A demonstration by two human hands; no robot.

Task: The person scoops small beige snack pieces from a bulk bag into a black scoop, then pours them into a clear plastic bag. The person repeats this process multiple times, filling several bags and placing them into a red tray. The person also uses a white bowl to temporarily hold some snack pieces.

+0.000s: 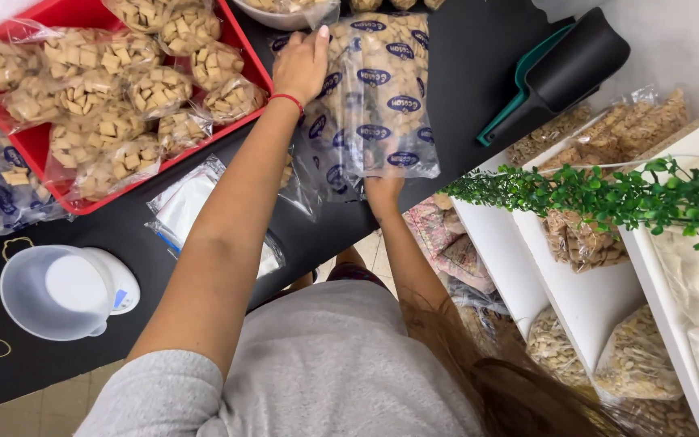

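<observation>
- Big clear bag (pixel 378 97) with blue oval labels, full of tan squares, lies on the black counter (pixel 463 73).
- Left hand (pixel 301 65) grips its top edge; right hand (pixel 383 192) grips the bottom.
- Small clear bags (pixel 135 89) fill the red tray (pixel 38 142) beside it.

The right hand (pixel 383 193) is mostly hidden under the printed bag (pixel 378 97) at centre frame. The red tray (pixel 240 44) and a bowl (pixel 281 14) are cut off by the top edge.
</observation>
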